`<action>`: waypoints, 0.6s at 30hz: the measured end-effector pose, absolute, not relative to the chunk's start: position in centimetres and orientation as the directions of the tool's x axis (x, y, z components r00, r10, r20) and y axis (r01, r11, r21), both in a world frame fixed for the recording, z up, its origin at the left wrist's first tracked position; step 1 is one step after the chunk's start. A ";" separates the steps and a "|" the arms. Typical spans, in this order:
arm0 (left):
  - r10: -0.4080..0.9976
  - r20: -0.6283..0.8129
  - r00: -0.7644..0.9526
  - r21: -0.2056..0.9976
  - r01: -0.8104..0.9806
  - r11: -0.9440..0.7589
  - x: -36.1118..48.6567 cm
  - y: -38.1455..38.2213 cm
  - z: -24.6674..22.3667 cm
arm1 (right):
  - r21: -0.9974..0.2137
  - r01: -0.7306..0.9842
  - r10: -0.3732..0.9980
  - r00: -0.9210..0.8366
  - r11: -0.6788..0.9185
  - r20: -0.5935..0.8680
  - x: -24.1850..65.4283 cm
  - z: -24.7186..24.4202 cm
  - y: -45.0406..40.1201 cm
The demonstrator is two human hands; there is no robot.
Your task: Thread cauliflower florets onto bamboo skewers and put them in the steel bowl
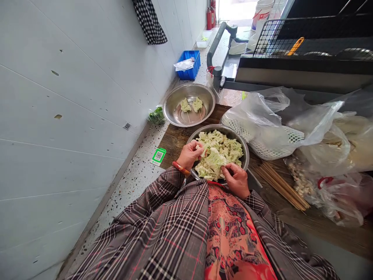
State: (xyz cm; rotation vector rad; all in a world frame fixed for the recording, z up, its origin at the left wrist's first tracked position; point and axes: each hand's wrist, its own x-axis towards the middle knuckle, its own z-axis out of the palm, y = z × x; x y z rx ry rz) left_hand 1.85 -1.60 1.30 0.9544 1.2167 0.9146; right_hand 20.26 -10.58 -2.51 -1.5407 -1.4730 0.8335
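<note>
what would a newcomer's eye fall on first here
Probably the middle, where the left hand and right hand pinch cauliflower pieces over a metal bowl heaped with more cauliflower. Just beyond, a second metal bowl holds two florets on sticks. Right of the hands, a bundle of thin sticks lies near bulky plastic bags.

The right hand (pixel 235 180) hides part of the near bowl (pixel 246 154) — the checked cloth (pixel 149 21) is cut off above.
</note>
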 end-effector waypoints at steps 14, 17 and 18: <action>0.868 -0.416 0.271 0.884 -0.106 0.456 1.4 -1.4 2.3 | -0.980 0.092 0.983 0.070 -0.174 -0.168 19.3 -2.5 -10.0; 0.841 -0.477 0.254 0.824 -0.203 0.529 1.6 -1.2 2.3 | -0.977 0.016 0.975 0.054 -0.214 -0.213 19.3 -2.7 -10.0; 0.832 -0.498 0.247 0.810 -0.210 0.547 1.8 -1.2 2.2 | -0.977 0.005 0.975 0.051 -0.215 -0.215 19.3 -2.6 -10.0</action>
